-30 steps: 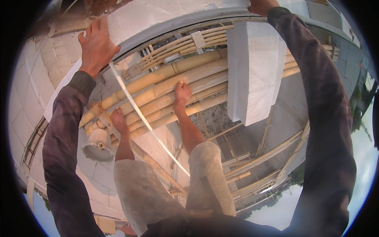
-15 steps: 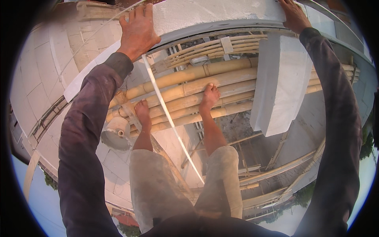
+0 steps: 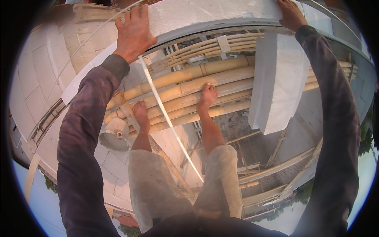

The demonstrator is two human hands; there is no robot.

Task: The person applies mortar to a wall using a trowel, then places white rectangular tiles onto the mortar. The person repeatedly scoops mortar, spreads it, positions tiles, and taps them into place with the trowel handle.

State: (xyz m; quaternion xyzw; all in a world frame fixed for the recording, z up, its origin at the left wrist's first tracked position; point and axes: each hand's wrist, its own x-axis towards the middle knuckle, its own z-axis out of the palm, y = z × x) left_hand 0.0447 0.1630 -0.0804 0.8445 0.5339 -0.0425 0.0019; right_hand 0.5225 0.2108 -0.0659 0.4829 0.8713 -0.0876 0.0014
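Observation:
A long pale grey lightweight concrete block (image 3: 215, 16) lies along the top of the wall in front of me. My left hand (image 3: 135, 34) grips its left end, the fingers pointing away and the thumb side toward me. At the opposite end, my right hand (image 3: 291, 15) is closed round the block's edge, with its fingertips partly cut off by the picture's top. Another pale block (image 3: 278, 85) stands on the bamboo poles below my right forearm. A thin white pipe (image 3: 167, 116) slants down from near my left wrist, between my legs.
My bare feet stand on a scaffold of bamboo poles (image 3: 185, 89). To the left of them sits a grey bucket (image 3: 114, 136) with a round fitting in it. Gaps between the poles show a lower level with more bamboo. A block wall (image 3: 39, 75) runs along the left.
Both hands and the long block sit very slightly further left in the view, as does the whole scene. The grip at both ends looks the same.

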